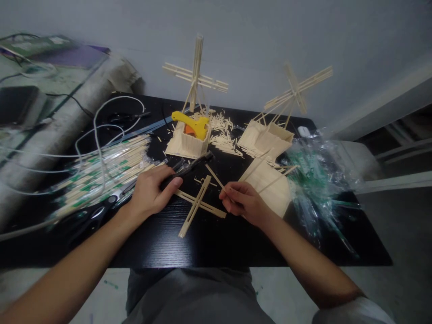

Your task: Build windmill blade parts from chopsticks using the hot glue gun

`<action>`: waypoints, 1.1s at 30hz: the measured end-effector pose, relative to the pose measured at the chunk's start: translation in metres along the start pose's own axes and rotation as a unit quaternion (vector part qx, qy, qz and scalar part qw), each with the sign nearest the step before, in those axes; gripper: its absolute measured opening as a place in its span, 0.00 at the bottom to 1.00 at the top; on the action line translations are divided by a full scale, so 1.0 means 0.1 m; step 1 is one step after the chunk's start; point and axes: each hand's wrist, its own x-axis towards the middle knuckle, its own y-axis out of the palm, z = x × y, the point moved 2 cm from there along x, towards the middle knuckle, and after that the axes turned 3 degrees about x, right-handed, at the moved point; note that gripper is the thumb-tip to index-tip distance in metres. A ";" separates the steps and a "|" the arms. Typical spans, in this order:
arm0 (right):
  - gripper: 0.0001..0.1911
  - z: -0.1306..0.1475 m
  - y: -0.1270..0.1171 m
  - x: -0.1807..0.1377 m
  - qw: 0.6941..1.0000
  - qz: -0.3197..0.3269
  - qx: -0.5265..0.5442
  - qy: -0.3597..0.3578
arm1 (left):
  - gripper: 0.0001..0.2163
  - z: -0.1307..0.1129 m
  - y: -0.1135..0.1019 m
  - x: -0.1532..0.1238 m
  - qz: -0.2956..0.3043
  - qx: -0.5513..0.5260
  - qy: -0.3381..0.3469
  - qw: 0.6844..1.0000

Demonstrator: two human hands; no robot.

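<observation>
My left hand (153, 189) is closed around a long black tool (193, 165), whose kind I cannot make out; its tip points right and away from me. Between the fingertips of my right hand (245, 200) is a thin wooden stick (216, 177), slanting up to the left near the tool's tip. A flat cross of wooden sticks (196, 204) lies on the black table between my hands. Just beyond my right hand is a pale wooden panel (275, 186) with loose sticks on it. Open-bladed or not, the black scissors (101, 210) left of my left hand are blurred.
Two stick-built windmills (195, 81) (294, 92) stand at the back, one with a yellow glue gun (199, 126) in its box. Short stick offcuts (222, 132) lie between them. Bagged skewers (104, 173) and white cables (96, 121) are left; crumpled plastic wrap (317, 180) is right.
</observation>
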 end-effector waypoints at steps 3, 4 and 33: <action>0.19 0.00 0.01 0.01 1.000 -0.002 0.006 0.000 | 0.17 0.02 0.00 -0.02 -0.013 0.007 -0.002 1.000; 0.19 0.00 0.01 0.01 1.000 -0.003 0.009 0.000 | 0.17 0.02 0.00 -0.02 -0.017 0.011 -0.002 1.000; 0.20 -0.01 0.02 0.00 1.000 0.003 0.004 0.023 | 0.19 0.01 0.00 -0.03 -0.039 0.098 -0.011 0.994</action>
